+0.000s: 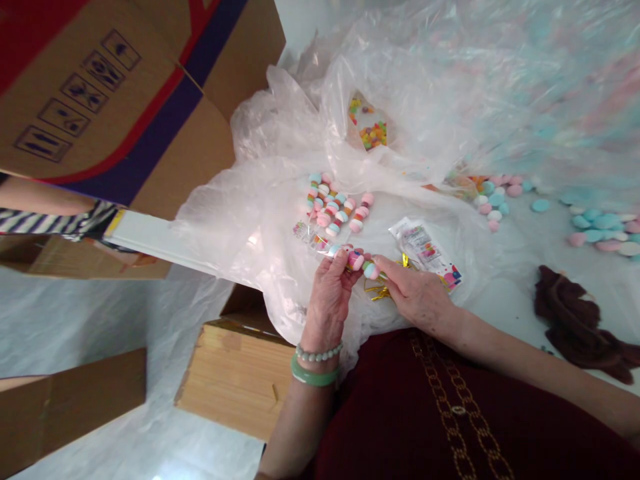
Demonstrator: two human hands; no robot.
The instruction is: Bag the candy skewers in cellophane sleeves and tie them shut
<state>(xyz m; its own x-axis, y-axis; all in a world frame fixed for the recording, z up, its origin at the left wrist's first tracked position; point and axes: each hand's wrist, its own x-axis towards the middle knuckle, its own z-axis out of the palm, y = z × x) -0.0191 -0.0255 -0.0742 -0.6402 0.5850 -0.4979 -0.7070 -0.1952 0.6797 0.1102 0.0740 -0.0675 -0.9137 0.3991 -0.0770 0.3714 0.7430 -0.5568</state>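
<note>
Pinched between my two hands is a short strand of pastel candies (pixel 356 259). My left hand (pixel 332 293), with green bracelets at the wrist, is closed on its left part. The fingers of my right hand (pixel 417 293) are closed at its right end. Just beyond my hands lie several candy strands (pixel 334 205) in pink, white and blue on the plastic sheet. Beside them is a small clear packet (pixel 320 241). Gold twist ties (pixel 380 291) lie partly under my right hand. A stack of printed packets (pixel 425 250) rests behind my right hand.
Clear plastic sheeting (pixel 290 140) covers much of the table. Loose candies (pixel 603 227) lie at the right, near a brown cloth (pixel 567 313). A large carton (pixel 150 87) stands at the upper left, with another person's sleeve (pixel 55 219) below it. An open box (pixel 235 373) sits below the table edge.
</note>
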